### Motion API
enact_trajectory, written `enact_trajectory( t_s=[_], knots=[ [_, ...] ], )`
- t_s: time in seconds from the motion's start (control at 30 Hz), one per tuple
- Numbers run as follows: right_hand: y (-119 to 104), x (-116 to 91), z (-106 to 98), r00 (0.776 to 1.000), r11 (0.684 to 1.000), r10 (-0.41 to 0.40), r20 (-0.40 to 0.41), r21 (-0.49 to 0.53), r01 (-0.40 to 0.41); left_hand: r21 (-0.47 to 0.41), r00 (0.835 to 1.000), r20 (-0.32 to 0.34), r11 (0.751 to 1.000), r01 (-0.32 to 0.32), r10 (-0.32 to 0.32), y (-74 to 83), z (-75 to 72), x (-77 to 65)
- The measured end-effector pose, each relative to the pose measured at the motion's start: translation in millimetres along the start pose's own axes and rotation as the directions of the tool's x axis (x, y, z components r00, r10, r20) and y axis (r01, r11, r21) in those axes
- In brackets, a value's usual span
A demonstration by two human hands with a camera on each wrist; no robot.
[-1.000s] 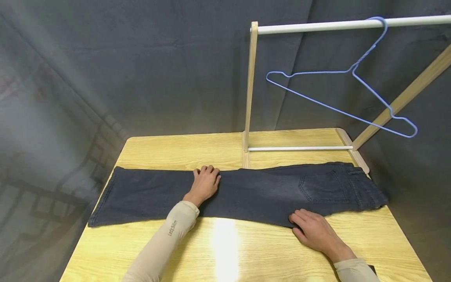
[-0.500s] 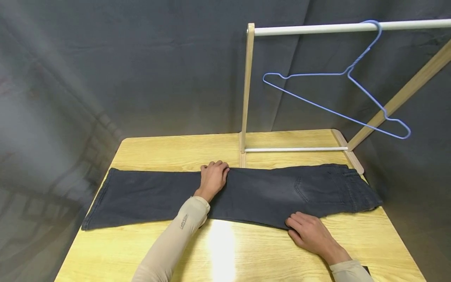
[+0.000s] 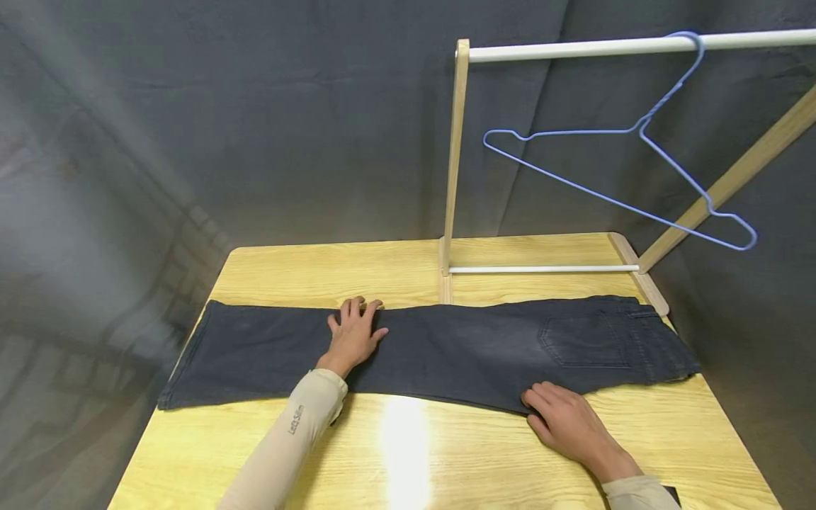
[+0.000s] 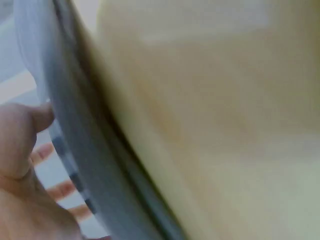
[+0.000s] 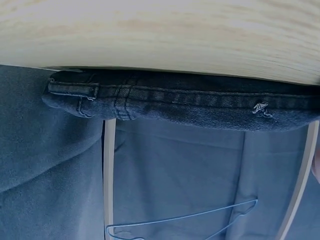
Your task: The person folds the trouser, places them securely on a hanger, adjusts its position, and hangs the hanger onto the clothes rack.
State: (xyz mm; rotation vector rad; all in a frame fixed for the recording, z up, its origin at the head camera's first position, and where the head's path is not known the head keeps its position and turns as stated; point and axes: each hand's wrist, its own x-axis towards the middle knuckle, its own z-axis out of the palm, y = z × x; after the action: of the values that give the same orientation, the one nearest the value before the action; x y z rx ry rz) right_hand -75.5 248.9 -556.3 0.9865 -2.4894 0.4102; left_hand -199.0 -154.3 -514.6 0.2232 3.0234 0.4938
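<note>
A pair of dark jeans [image 3: 459, 354], folded lengthwise, lies flat across the wooden table, hem at the left and waistband at the right. My left hand [image 3: 350, 338] rests on the leg near its far edge, fingers spread. In the left wrist view the left hand [image 4: 25, 175] shows its thumb and fingers apart beside the blurred grey cloth. My right hand [image 3: 567, 423] touches the near edge below the back pocket, fingers bent; whether it pinches the cloth cannot be told. The right wrist view shows the jeans' seam and a belt loop [image 5: 72, 89].
A wooden rack with a white top rail [image 3: 586, 48] stands at the back right. On that rail hangs a blue wire hanger [image 3: 574, 185]. The wooden table [image 3: 319, 273] shows bare strips behind and in front of the jeans. Grey curtains [image 3: 287, 142] surround it.
My left hand slid slightly right along the jeans, then moved back left, and its fingers have spread. The right hand stays at the near edge. The head view shifted a little.
</note>
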Motion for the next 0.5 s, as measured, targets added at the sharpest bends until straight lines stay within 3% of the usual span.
enact_trajectory(
  t_s=[0.17, 0.27, 0.37, 0.5],
  knots=[
    [0.9, -1.2, -0.5, 1.0, 1.0, 0.014, 0.007, -0.012, -0.014, -0.002, 0.995, 0.041, 0.995, 0.095, -0.095, -72.8, -18.1, -26.6],
    [0.3, -1.3, 0.7, 1.0, 1.0, 0.022, 0.02, -0.007, -0.021, 0.005, 0.979, 0.058, 0.981, 0.193, -0.193, -123.3, -35.0, -42.7],
    [-0.4, -2.1, 1.6, 0.999, 0.999, 0.036, 0.026, -0.015, -0.036, -0.005, 0.936, 0.054, 0.937, 0.349, -0.348, -165.5, -54.0, -56.9],
    [0.4, -3.7, 1.5, 0.998, 0.999, 0.05, 0.029, -0.021, -0.049, -0.009, 0.845, 0.032, 0.845, 0.534, -0.534, -205.9, -75.9, -74.8]
  ],
)
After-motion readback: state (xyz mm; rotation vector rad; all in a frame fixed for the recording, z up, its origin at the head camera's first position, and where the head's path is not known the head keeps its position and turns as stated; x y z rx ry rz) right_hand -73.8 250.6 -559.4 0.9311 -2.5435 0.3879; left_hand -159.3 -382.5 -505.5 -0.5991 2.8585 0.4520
